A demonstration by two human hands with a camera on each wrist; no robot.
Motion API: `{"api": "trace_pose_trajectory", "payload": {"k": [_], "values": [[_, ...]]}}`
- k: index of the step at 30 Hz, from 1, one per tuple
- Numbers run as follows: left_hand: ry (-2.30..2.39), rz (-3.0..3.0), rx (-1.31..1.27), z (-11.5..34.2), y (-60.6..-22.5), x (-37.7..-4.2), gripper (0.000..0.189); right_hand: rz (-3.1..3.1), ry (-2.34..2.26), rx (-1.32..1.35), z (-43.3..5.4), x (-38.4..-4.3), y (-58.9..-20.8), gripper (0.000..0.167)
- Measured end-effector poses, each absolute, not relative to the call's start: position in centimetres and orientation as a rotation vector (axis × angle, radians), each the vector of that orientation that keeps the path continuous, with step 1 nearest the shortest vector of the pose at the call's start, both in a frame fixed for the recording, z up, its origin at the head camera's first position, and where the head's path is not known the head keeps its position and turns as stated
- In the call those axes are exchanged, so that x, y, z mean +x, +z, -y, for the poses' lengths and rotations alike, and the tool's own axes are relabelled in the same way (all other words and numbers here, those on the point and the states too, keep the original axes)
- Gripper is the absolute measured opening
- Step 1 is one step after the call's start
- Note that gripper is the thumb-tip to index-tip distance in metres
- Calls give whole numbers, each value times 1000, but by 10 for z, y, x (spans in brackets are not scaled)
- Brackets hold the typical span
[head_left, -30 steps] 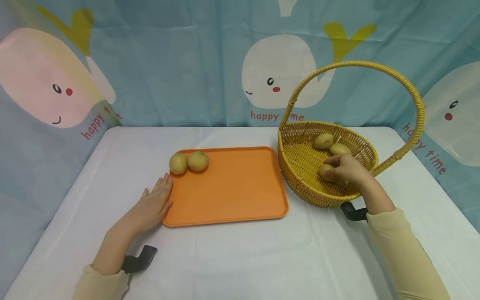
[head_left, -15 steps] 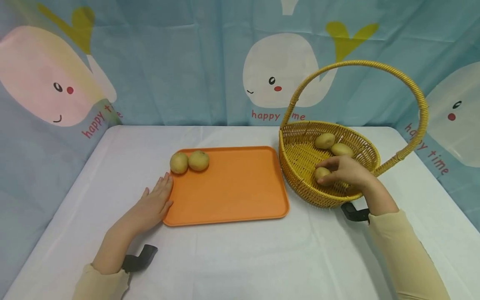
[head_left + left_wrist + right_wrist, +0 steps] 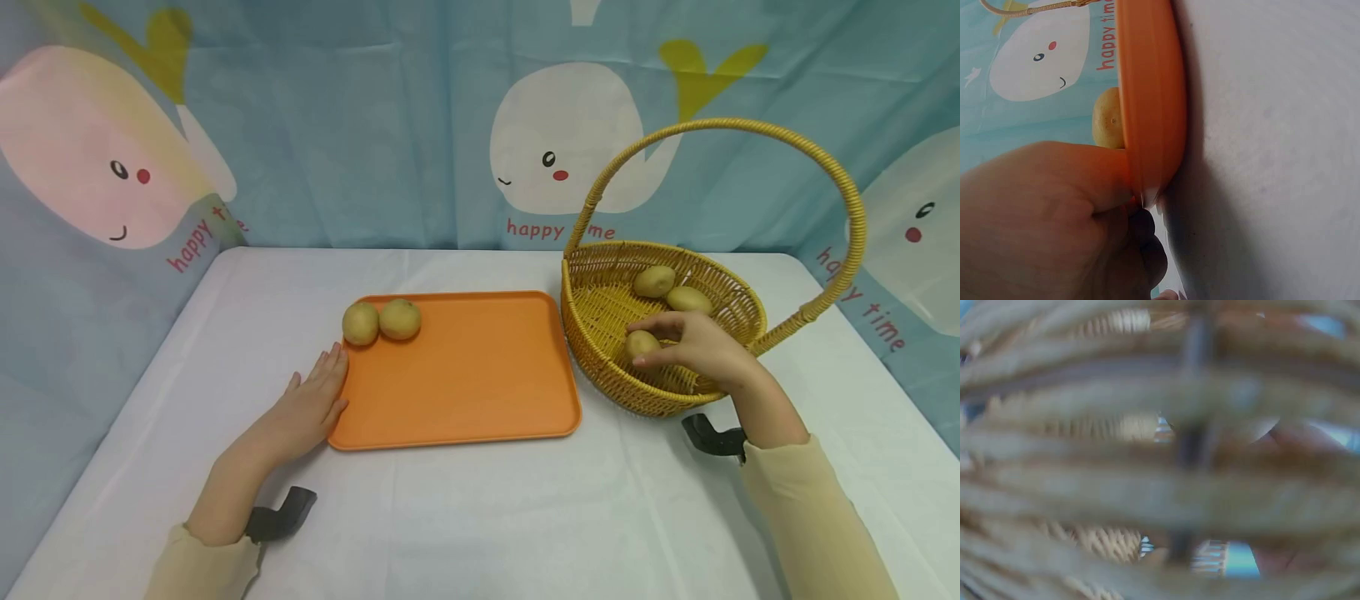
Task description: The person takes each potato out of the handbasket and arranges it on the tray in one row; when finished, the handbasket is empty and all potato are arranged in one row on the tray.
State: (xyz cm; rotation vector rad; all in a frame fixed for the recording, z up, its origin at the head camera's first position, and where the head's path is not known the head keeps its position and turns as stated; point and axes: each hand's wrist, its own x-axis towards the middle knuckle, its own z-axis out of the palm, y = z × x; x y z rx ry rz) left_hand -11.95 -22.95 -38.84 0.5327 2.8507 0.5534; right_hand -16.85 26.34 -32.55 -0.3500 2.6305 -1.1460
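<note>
In the head view, my right hand [image 3: 701,346] reaches into a yellow wicker basket [image 3: 581,346] and holds a potato [image 3: 641,344] between thumb and fingers. Behind it in the basket lie a round potato [image 3: 654,282] and a longer potato [image 3: 688,299]. My left hand [image 3: 300,417] rests against the left edge of an orange tray [image 3: 465,367], fingers mostly straight and thumb at the rim. Two potatoes [image 3: 400,319] sit side by side in the tray's back left corner. The right wrist view is mostly filled by blurred basket weave [image 3: 1104,494], which hides the grip.
The basket's tall arched handle [image 3: 855,208] rises over its right side. A white cloth [image 3: 480,517] covers the table, and a blue curtain [image 3: 360,125] with whale prints hangs behind. Black wrist mounts [image 3: 281,517] sit under both forearms.
My right hand has shifted the potato a little left within the basket and now shows more of it between its fingers. The left hand stays at the tray, with the view drifting slightly.
</note>
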Motion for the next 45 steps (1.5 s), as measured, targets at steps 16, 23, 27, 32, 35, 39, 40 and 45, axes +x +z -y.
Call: {"api": "trace_pose_trajectory", "payload": {"k": [16,23,27,32,35,39,40,45], "values": [[554,-2851,514,229,-385,-117,63,-2686,-1262,-346,-231,-161,-305,52],[556,-2875,532,230,-388,-118,63,-2672,-1343,-391,-222,-160,-302,50],[581,-2884,549,231,-391,-118,63,-2631,-1420,-418,-216,-159,-298,50],[558,-2874,536,230,-386,-117,62,-2579,-1499,-444,-206,-160,-295,50],[553,-2865,532,229,-385,-117,62,-2543,-1538,-479,-198,-161,-295,50],[555,-2860,523,230,-386,-117,62,-2502,-1578,-514,-187,-165,-294,48],[554,-2858,519,230,-386,-118,62,-2495,-1585,-528,-185,-165,-294,48],[555,-2858,514,229,-386,-117,62,-2429,-1659,-561,-170,-169,-296,48]]}}
